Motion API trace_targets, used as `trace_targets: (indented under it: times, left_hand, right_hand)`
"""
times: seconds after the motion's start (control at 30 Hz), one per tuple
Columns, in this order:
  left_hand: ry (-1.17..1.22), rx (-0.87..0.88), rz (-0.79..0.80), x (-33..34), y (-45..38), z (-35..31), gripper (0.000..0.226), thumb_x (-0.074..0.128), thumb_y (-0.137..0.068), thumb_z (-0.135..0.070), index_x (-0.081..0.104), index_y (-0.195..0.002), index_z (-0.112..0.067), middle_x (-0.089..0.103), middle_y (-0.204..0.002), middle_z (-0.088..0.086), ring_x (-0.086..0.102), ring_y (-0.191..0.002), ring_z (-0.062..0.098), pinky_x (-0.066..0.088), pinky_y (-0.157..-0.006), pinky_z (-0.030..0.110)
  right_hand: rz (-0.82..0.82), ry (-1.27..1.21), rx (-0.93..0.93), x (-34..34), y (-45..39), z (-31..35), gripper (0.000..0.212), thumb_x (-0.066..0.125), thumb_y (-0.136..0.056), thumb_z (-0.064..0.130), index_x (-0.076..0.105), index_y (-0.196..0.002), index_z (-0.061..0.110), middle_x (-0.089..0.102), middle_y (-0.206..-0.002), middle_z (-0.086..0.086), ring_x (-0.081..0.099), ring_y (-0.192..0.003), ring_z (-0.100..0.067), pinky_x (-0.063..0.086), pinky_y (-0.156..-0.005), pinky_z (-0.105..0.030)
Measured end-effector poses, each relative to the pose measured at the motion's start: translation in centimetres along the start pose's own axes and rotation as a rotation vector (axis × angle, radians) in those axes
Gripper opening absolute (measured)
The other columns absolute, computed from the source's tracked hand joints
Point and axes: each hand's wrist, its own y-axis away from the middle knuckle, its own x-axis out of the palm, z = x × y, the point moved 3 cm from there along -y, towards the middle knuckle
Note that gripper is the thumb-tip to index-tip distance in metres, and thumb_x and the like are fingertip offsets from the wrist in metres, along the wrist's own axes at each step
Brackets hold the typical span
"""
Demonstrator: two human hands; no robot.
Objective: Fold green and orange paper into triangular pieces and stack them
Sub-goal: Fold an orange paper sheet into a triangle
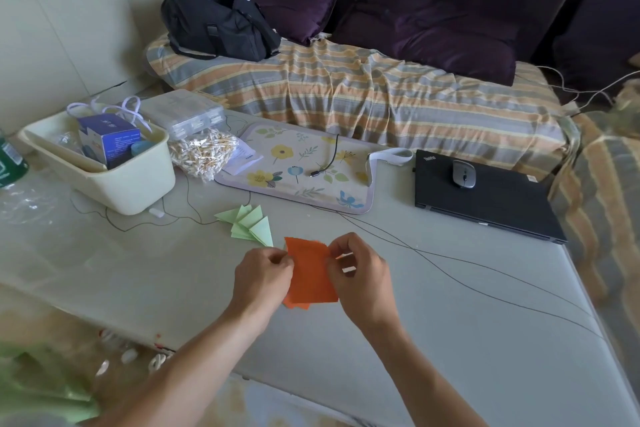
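Note:
An orange paper sheet (pixel 310 272) is held just above the grey table (pixel 450 340). My left hand (pixel 263 276) pinches its left edge near the top. My right hand (pixel 360 276) pinches its right edge near the top. More orange paper (pixel 298 305) peeks out beneath the sheet's lower edge. Behind my left hand, several folded green triangular pieces (pixel 251 224) lie fanned in a loose pile on the table.
A cream bin (pixel 135 184) with a blue box stands at the left, a bag of small sticks (pixel 204 152) beside it. A floral mat (pixel 301 166) and a black laptop (pixel 485 198) with a mouse (pixel 464 174) lie further back. Thin black cables (pixel 450 260) cross the table.

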Motion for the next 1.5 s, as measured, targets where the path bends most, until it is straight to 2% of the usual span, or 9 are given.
trace_targets:
  times: [0.1, 0.37, 0.5, 0.6, 0.83, 0.93, 1.13, 1.37, 1.5]
  left_hand:
    - [0.002, 0.067, -0.037, 0.3, 0.8, -0.8, 0.010, 0.061, -0.090, -0.013, 0.063, -0.094, -0.022, 0.068, -0.088, 0.002, 0.066, -0.075, 0.021, 0.044, -0.041, 0.019]
    - [0.010, 0.135, 0.068, 2.1, 1.4, -1.5, 0.018, 0.057, -0.096, -0.016, 0.073, -0.090, -0.024, 0.072, -0.083, 0.003, 0.068, -0.055, 0.015, 0.052, -0.044, 0.026]
    - [0.059, 0.044, 0.092, 2.1, 1.1, -1.7, 0.041, 0.044, -0.099, -0.049, 0.071, -0.089, -0.020, 0.074, -0.087, 0.007, 0.074, -0.074, 0.025, 0.063, -0.068, 0.046]
    - [0.036, 0.049, 0.116, 2.0, 1.1, -2.0, 0.063, 0.039, -0.084, -0.074, 0.069, -0.084, -0.018, 0.073, -0.085, 0.006, 0.072, -0.081, 0.027, 0.062, -0.072, 0.045]
    - [-0.033, 0.160, 0.000, 1.4, 1.2, -2.1, 0.009, 0.071, -0.086, -0.030, 0.073, -0.081, -0.024, 0.072, -0.076, -0.008, 0.068, -0.073, 0.014, 0.058, -0.060, 0.034]
    - [-0.073, 0.220, 0.074, 1.2, 0.7, -1.9, 0.008, 0.071, -0.089, -0.023, 0.072, -0.081, -0.022, 0.071, -0.078, -0.005, 0.068, -0.070, 0.016, 0.051, -0.044, 0.027]
    - [-0.390, 0.464, 0.335, 1.7, 0.8, -1.7, 0.023, 0.070, -0.090, -0.015, 0.059, -0.075, -0.029, 0.063, -0.070, -0.010, 0.057, -0.065, -0.003, 0.040, -0.060, 0.014]
    - [-0.393, 0.445, 0.304, 1.3, 0.3, -1.3, 0.013, 0.066, -0.091, -0.023, 0.062, -0.078, -0.024, 0.070, -0.075, -0.010, 0.066, -0.073, 0.007, 0.051, -0.069, 0.028]
    - [-0.317, 0.478, 0.271, 0.7, 0.5, -1.8, 0.019, 0.065, -0.092, -0.019, 0.061, -0.074, -0.024, 0.071, -0.070, -0.009, 0.065, -0.061, 0.005, 0.053, -0.060, 0.026]
  right_hand:
    - [-0.083, 0.030, -0.035, -0.6, 0.5, -0.4, 0.015, 0.065, -0.085, 0.002, 0.061, -0.088, 0.016, 0.065, -0.081, 0.011, 0.059, -0.071, -0.010, 0.046, -0.059, -0.014]
    - [-0.140, 0.064, -0.080, -1.9, 0.9, -1.0, 0.019, 0.064, -0.084, -0.003, 0.062, -0.083, 0.017, 0.065, -0.081, 0.010, 0.062, -0.073, -0.011, 0.046, -0.060, -0.013]
    - [-0.072, 0.062, -0.142, -1.9, 0.9, -0.7, 0.022, 0.064, -0.080, -0.004, 0.065, -0.083, 0.018, 0.065, -0.084, 0.010, 0.062, -0.079, -0.010, 0.051, -0.068, -0.018]
    - [-0.018, 0.083, -0.174, -1.7, 0.9, -0.8, 0.023, 0.064, -0.079, -0.005, 0.068, -0.085, 0.017, 0.065, -0.089, 0.008, 0.062, -0.084, -0.008, 0.050, -0.072, -0.015]
    - [0.067, 0.049, -0.150, -1.1, 1.0, -0.9, 0.020, 0.062, -0.078, -0.001, 0.063, -0.086, 0.018, 0.064, -0.089, 0.009, 0.063, -0.086, -0.011, 0.053, -0.073, -0.023]
    - [0.087, -0.077, -0.019, -1.3, 0.9, -0.7, 0.011, 0.064, -0.086, 0.008, 0.058, -0.094, 0.014, 0.067, -0.089, 0.009, 0.066, -0.086, -0.010, 0.054, -0.072, -0.022]
    - [0.187, -0.155, 0.128, -1.7, 0.4, -0.6, 0.028, 0.062, -0.094, 0.014, 0.064, -0.117, 0.030, 0.075, -0.098, 0.010, 0.069, -0.090, -0.002, 0.047, -0.078, -0.009]
    - [0.208, -0.008, 0.125, -1.6, 0.3, -0.8, 0.013, 0.064, -0.088, 0.010, 0.070, -0.087, 0.021, 0.075, -0.082, 0.010, 0.072, -0.077, -0.004, 0.056, -0.074, -0.025]
    - [0.240, -0.028, 0.185, -1.9, 0.2, -0.6, 0.006, 0.067, -0.088, 0.016, 0.066, -0.083, 0.019, 0.075, -0.074, 0.005, 0.072, -0.071, -0.005, 0.057, -0.076, -0.034]
